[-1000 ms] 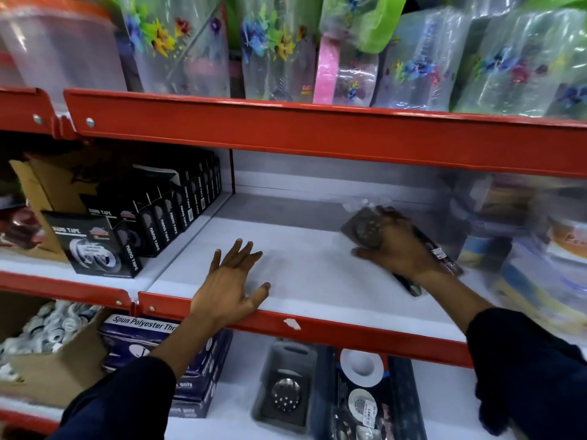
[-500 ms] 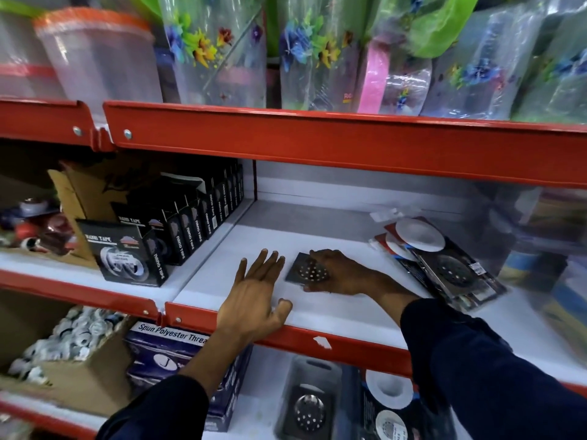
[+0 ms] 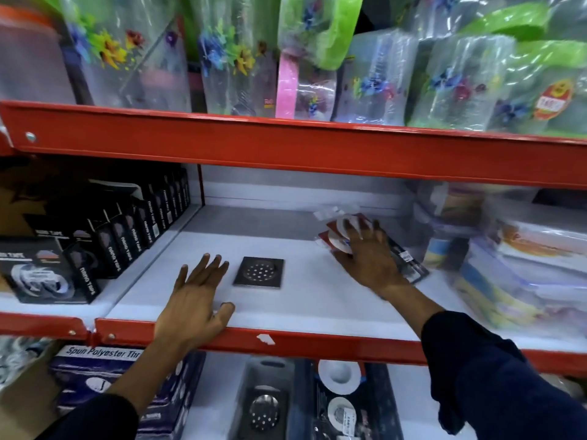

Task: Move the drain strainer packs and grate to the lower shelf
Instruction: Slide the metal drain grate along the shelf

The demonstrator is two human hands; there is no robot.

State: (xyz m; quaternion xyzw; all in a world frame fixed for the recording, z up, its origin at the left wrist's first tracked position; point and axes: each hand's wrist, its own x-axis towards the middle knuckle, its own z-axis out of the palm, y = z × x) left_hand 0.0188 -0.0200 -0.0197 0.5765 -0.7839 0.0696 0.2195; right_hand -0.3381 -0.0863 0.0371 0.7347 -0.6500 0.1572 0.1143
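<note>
On the white middle shelf (image 3: 317,315) the grate (image 3: 259,272) lies untouched beside our flat, empty left hand (image 3: 197,296), our right hand (image 3: 368,258) spreads over the strainer packs (image 3: 403,258) — grip unclear — so we judge both moves undone.

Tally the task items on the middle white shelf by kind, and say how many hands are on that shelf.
Square metal grate, lying loose between the hands: 1
Stack of drain strainer packs under the right hand; blur hides how many packs: 1
Hands on the shelf, counting the left hand resting flat: 2
Total: 4
</note>
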